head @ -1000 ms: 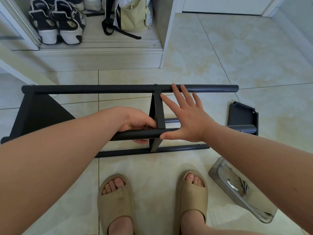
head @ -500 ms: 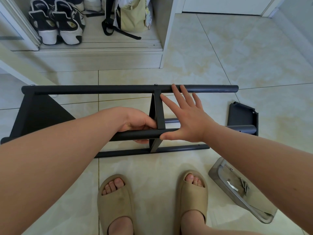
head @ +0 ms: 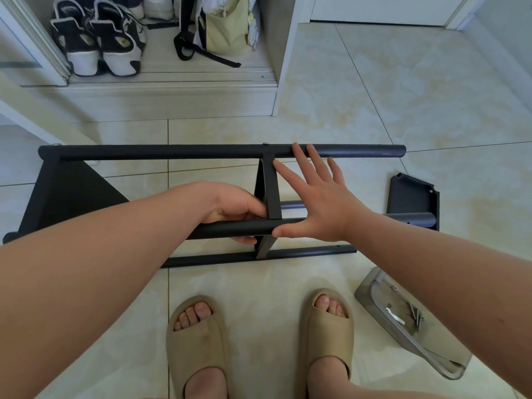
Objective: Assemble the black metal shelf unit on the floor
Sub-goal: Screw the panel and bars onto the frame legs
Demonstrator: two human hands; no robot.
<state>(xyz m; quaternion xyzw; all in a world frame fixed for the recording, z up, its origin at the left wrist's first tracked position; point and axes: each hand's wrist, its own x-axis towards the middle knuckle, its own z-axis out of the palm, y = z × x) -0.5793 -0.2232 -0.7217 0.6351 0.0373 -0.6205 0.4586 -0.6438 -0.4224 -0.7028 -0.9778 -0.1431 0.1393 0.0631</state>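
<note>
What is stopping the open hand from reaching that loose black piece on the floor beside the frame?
Nothing visible is. The right hand is open at the frame, and only bare floor tile lies between it and the loose black panel. The near tube crosses the panel's lower edge in this view.

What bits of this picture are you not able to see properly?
All in the head view:
- Fingertips of the left hand: tucked under the near tube it grips.
- Middle of the near tube, right of the crossbar: behind the open right hand.
- The screws in the clear tray: too small to count; the right forearm covers the tray's right side.
- The shoes and bag: cut off by the top edge.
</note>
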